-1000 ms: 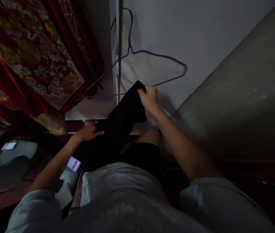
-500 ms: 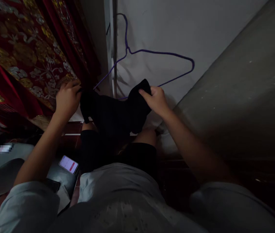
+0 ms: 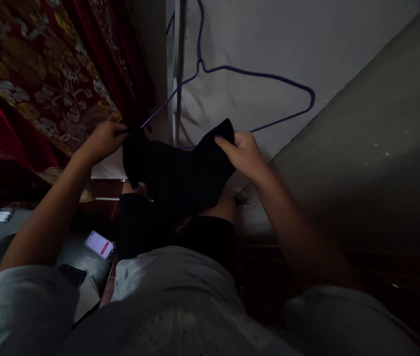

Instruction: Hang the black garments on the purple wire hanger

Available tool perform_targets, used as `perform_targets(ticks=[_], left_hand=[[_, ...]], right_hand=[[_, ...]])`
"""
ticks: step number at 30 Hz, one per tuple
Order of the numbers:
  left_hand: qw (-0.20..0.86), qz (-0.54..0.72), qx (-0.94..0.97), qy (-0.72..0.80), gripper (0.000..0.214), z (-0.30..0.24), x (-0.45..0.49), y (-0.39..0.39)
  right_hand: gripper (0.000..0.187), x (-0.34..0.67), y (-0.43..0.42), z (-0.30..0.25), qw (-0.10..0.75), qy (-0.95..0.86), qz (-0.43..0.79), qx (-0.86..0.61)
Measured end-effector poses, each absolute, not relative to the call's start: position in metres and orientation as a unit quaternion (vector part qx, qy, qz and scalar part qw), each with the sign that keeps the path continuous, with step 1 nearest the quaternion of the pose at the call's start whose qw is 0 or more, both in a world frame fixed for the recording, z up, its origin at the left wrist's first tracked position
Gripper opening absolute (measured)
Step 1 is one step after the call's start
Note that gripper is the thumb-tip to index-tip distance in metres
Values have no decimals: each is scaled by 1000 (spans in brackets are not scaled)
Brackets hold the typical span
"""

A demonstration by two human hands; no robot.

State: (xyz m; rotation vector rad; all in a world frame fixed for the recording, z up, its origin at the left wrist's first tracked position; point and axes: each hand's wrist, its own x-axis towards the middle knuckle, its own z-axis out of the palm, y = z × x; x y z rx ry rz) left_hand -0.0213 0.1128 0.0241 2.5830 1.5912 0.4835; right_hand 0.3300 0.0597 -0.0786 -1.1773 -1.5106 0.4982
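A black garment [image 3: 180, 170] hangs stretched between my hands, above my knees; its exact kind is too dark to make out. My left hand [image 3: 108, 141] pinches its upper left corner. At the upper right corner, my right hand [image 3: 245, 151] is closed on the cloth, thumb on top. Behind the garment is a purple clothes hanger [image 3: 258, 73], its hook reaching the top of the view. The cloth covers part of the hanger's lower bar and left end, so I cannot tell whether the garment is on it.
A red curtain [image 3: 47, 94] with gold and silver patterns hangs at left. A pale wall [image 3: 287, 34] stands ahead and a grey-green surface [image 3: 361, 138] slopes at right. A lit phone [image 3: 99, 244] and a dark phone-like object [image 3: 72, 274] lie on a grey seat at lower left.
My left hand has moved slightly left and up, and the garment is spread wider. The hanger appears a little higher and further right in view. Both hands keep their hold.
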Motion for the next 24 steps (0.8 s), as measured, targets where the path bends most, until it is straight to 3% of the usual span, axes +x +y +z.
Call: perform_targets(ticks=[8,15,24], left_hand=[[83,361,831,415,35,35,20,104],[24,305,873,379,40,47,41,106],[-17,262,881,395,37,54,31,109]], right_hand=[[46,307,68,-91,536,-642,197,-512],[34,313,54,-75,487,-713,206,-460],[40,373,0,-19,608,-631,-98,-472]])
